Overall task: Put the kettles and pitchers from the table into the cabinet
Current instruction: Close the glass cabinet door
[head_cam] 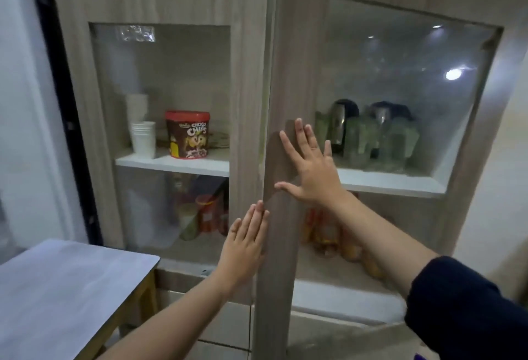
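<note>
Right hand lies flat, fingers spread, on right cabinet door; left hand, fingers straight and together, at left door edge. Kettles and pitchers sit shelved behind glass. Advice: press evenly near meeting edges until flush

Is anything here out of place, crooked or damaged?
Only the right cabinet door stands out: it sits ajar, proud of the left door. Both hands press flat on the doors. No spill or damage shows.

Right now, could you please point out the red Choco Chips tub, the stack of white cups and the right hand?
Choco Chips tub [187,134], head view, front label.
White cups [143,139], head view, stack's side.
Right hand [310,169], head view, back of hand.
</note>
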Demonstrator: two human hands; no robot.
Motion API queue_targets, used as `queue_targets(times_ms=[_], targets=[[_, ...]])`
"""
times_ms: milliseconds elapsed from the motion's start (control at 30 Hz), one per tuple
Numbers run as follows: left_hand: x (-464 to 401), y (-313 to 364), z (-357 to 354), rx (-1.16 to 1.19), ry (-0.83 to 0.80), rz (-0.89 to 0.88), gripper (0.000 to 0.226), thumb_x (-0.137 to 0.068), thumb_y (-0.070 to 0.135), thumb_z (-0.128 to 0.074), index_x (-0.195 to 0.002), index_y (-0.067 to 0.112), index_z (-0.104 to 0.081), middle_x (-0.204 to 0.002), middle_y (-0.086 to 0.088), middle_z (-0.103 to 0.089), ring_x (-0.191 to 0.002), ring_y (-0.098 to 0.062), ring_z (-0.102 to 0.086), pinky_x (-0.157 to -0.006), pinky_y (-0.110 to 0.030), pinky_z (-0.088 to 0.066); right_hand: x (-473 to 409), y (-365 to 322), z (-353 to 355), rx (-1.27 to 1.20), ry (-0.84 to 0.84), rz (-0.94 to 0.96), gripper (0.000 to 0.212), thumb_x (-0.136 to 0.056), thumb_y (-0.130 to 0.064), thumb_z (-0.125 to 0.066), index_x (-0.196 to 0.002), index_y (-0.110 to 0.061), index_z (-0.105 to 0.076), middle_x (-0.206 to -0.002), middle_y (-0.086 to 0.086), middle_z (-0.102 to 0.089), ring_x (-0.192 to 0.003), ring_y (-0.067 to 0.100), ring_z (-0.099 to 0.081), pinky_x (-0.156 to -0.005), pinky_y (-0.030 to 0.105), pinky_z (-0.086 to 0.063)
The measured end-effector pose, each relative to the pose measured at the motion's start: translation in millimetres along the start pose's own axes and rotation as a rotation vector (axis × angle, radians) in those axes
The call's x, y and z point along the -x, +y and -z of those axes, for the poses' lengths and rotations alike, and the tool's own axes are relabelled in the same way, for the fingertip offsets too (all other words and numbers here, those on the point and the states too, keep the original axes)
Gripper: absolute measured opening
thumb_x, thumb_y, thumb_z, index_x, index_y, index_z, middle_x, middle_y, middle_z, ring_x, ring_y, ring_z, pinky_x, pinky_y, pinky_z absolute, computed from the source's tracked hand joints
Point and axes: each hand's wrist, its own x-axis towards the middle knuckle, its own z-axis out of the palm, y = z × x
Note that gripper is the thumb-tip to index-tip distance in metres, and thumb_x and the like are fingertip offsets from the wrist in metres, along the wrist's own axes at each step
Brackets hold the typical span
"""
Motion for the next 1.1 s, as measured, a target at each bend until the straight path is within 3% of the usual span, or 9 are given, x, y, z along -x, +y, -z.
queue_targets(times_ms=[133, 233, 333, 433, 500, 600, 667, 1100], targets=[[-33, -18, -29, -0.037, -0.062, 0.059, 0.127, -0.063, 0.054, -0.076, -0.150, 0.005, 0.002, -0.158, -0.014, 0.012, -0.146, -0.027, 0.008, -0.116, -0.041, 0.000, -35, 18, -45, 0.019, 0.000, 0.037, 0.100, -0.080, -0.070, -0.046, -0.146, -0.032, 0.019, -0.152, 0.001, 0.033, -0.142, 0.022, 0.027, -0.109, 0.053, 0.013], [-62, -27, -42, -0.050, -0.145, 0.144, 0.141, -0.052, 0.056, -0.082, -0.149, 0.006, 0.007, -0.158, -0.012, 0.016, -0.146, -0.024, 0.011, -0.115, -0.037, 0.004, -59, 29, -69, 0.006, -0.011, 0.057, 0.104, -0.079, -0.068, -0.049, -0.146, -0.030, 0.020, -0.150, 0.002, 0.037, -0.140, 0.022, 0.033, -0.108, 0.051, 0.021], [-89, -33, -54, -0.053, -0.248, 0.202, 0.160, -0.033, 0.060, -0.085, -0.149, 0.006, 0.012, -0.158, -0.010, 0.016, -0.145, -0.020, -0.009, -0.116, -0.034, 0.007, -80, 36, -88, 0.014, -0.060, 0.052, 0.118, -0.072, -0.067, -0.060, -0.145, -0.028, 0.024, -0.144, 0.001, 0.045, -0.134, 0.021, 0.043, -0.100, 0.049, 0.035], [-109, -38, -67, -0.080, -0.262, 0.222, 0.166, -0.027, 0.060, -0.086, -0.148, 0.005, 0.013, -0.155, -0.010, -0.003, -0.138, -0.019, -0.024, -0.116, -0.034, -0.003, -95, 43, -102, 0.039, -0.127, 0.030, 0.131, -0.064, -0.066, -0.069, -0.144, -0.025, 0.027, -0.143, 0.003, 0.047, -0.130, 0.023, 0.047, -0.095, 0.051, 0.038], [-121, -37, -72, -0.084, -0.275, 0.249, 0.160, -0.032, 0.059, -0.086, -0.149, 0.005, 0.010, -0.154, -0.012, -0.007, -0.140, -0.021, -0.017, -0.116, -0.035, -0.011, -104, 47, -107, 0.057, -0.172, 0.018, 0.140, -0.059, -0.065, -0.073, -0.144, -0.023, 0.029, -0.142, 0.005, 0.049, -0.129, 0.025, 0.048, -0.093, 0.052, 0.040], [-136, -35, -82, -0.116, -0.285, 0.258, 0.131, -0.069, 0.053, -0.072, -0.138, 0.008, 0.030, -0.148, -0.010, 0.030, -0.136, -0.022, 0.026, -0.112, -0.036, 0.008, -115, 52, -116, 0.077, -0.222, -0.010, 0.148, -0.052, -0.063, -0.078, -0.142, -0.021, 0.032, -0.138, 0.006, 0.053, -0.127, 0.027, 0.049, -0.091, 0.053, 0.041], [-145, -37, -92, -0.124, -0.292, 0.238, 0.121, -0.081, 0.050, -0.062, -0.129, 0.007, 0.041, -0.138, -0.008, 0.046, -0.126, -0.020, 0.041, -0.108, -0.035, 0.017, -121, 55, -121, 0.089, -0.242, -0.030, 0.151, -0.050, -0.062, -0.080, -0.141, -0.021, 0.033, -0.137, 0.006, 0.054, -0.128, 0.027, 0.049, -0.091, 0.054, 0.041], [-166, -56, -119, -0.084, -0.290, 0.160, 0.108, -0.088, 0.047, -0.053, -0.131, 0.007, 0.038, -0.135, -0.011, 0.049, -0.123, -0.025, 0.044, -0.107, -0.038, 0.018, -140, 64, -143, 0.124, -0.223, -0.056, 0.149, -0.049, -0.066, -0.078, -0.144, -0.022, 0.029, -0.139, 0.007, 0.052, -0.136, 0.032, 0.038, -0.092, 0.055, 0.040]])
